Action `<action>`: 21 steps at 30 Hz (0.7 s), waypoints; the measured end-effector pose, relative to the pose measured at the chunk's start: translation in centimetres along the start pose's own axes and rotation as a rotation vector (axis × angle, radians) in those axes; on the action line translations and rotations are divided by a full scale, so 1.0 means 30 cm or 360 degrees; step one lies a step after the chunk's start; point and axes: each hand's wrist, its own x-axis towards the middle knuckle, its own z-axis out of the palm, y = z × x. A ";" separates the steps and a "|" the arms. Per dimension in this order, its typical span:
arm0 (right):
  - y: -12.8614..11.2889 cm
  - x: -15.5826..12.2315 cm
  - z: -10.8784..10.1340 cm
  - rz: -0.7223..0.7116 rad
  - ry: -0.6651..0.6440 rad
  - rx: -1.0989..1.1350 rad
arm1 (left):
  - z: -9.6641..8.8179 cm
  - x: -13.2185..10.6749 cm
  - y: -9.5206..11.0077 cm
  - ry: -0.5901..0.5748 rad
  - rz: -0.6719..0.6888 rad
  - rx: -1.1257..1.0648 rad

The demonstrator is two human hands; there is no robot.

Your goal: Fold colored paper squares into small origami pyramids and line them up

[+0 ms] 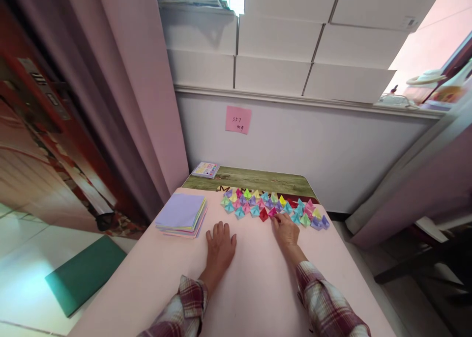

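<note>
My left hand lies flat, palm down, on the pink tabletop, fingers spread and nothing in them. At the far side of the table my right hand pinches a small magenta folded paper boat between thumb and fingers; the fingertips partly cover it. Beside it is a red paper boat. Several more boats, among them a blue one and a pale green one, stand close together in rows. Left of my left hand is a stack of coloured square paper with a lilac sheet on top.
A small printed packet rests on the table's green wood-patterned back edge. A pink note with handwriting is stuck to the wall behind. White boxes are stacked on the ledge above. On the floor at left lies a green board.
</note>
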 end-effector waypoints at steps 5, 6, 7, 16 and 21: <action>0.006 0.021 -0.002 -0.0007 0.0027 -0.0036 | 0.001 0.001 -0.004 0.0003 -0.0016 -0.0047; 0.004 0.021 -0.003 -0.0013 0.0034 -0.0038 | 0.000 0.001 -0.004 0.0003 -0.0015 -0.0058; 0.001 0.019 -0.004 -0.0022 0.0040 -0.0037 | -0.001 0.001 -0.005 0.0002 -0.0013 -0.0066; -0.062 -0.029 0.026 -0.0253 -0.0054 0.0070 | -0.007 0.001 -0.001 0.0009 0.0005 -0.0028; -0.081 -0.025 0.055 -0.0233 -0.0051 0.0071 | -0.006 0.000 -0.002 -0.0010 0.0001 0.0008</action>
